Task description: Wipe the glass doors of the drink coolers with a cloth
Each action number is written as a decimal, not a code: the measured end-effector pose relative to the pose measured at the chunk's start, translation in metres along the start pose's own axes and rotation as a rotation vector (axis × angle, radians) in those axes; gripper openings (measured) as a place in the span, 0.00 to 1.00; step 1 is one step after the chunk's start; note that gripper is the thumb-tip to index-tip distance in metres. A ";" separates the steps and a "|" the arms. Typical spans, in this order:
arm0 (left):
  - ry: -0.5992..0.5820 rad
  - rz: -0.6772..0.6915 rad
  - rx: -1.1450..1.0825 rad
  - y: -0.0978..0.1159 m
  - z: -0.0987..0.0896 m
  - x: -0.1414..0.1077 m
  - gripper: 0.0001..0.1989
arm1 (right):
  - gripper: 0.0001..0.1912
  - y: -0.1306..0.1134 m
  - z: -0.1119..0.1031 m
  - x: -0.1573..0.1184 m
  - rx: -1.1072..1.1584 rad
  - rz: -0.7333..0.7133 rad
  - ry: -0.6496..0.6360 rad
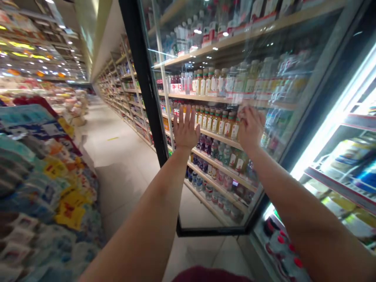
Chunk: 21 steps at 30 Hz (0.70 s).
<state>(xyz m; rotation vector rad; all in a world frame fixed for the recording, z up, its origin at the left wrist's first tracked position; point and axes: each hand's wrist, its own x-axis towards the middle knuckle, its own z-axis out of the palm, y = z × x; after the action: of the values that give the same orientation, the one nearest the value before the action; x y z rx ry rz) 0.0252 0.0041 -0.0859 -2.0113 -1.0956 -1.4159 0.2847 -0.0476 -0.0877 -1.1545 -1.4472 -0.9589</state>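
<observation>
A black-framed glass door (211, 188) of a display fridge stands swung open in front of me, with shelves of bottles showing through its pane. My left hand (185, 131) is stretched toward the left part of the pane, palm forward and fingers spread, seemingly flat on the glass. At the pane's middle, my right hand (253, 129) has its fingers bent together around a small, pale crumpled cloth (242, 109), pressed to the glass. Hazy streaks show on the pane above and right of this hand. Whether the cloth is fabric or paper is hard to tell.
At right is the lit fridge interior (340, 156), with packs on shelves and red-capped bottles (282, 239) low down. Stacked packaged goods (53, 188) line the left side. A tiled aisle (117, 152) runs between them and long wall shelving (126, 78).
</observation>
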 end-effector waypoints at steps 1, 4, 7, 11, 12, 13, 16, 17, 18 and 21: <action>-0.003 -0.004 0.003 0.000 0.000 -0.001 0.32 | 0.28 0.002 0.001 0.005 -0.005 0.030 0.037; -0.007 -0.009 0.029 -0.002 -0.002 -0.001 0.33 | 0.27 0.001 -0.002 0.005 0.027 -0.196 -0.146; 0.053 -0.036 0.054 0.002 -0.006 0.006 0.31 | 0.26 0.012 -0.010 0.004 0.045 -0.405 -0.298; 0.262 -0.257 0.059 0.024 -0.007 0.037 0.33 | 0.25 0.058 -0.015 0.018 0.030 -0.250 -0.057; 0.302 -0.313 0.051 0.031 -0.005 0.046 0.34 | 0.25 0.066 -0.014 0.017 0.027 -0.200 0.022; 0.325 -0.349 0.044 0.036 -0.002 0.054 0.34 | 0.26 0.072 -0.013 0.012 0.025 -0.162 0.078; 0.351 -0.356 0.059 0.046 0.008 0.068 0.37 | 0.28 0.069 -0.011 -0.023 0.051 -0.241 0.013; 0.358 -0.350 0.081 0.046 0.011 0.069 0.38 | 0.29 0.064 -0.012 -0.037 0.084 -0.363 -0.092; 0.365 -0.346 0.110 0.045 0.013 0.069 0.40 | 0.29 0.061 -0.014 -0.048 0.122 -0.506 -0.205; 0.374 -0.348 0.203 0.041 0.015 0.068 0.42 | 0.27 0.064 -0.024 -0.052 0.157 -0.692 -0.366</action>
<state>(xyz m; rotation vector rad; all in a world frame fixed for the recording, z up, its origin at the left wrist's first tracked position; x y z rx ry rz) 0.0779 0.0144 -0.0257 -1.3884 -1.3918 -1.6861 0.3546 -0.0650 -0.1346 -0.7335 -2.2574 -1.0968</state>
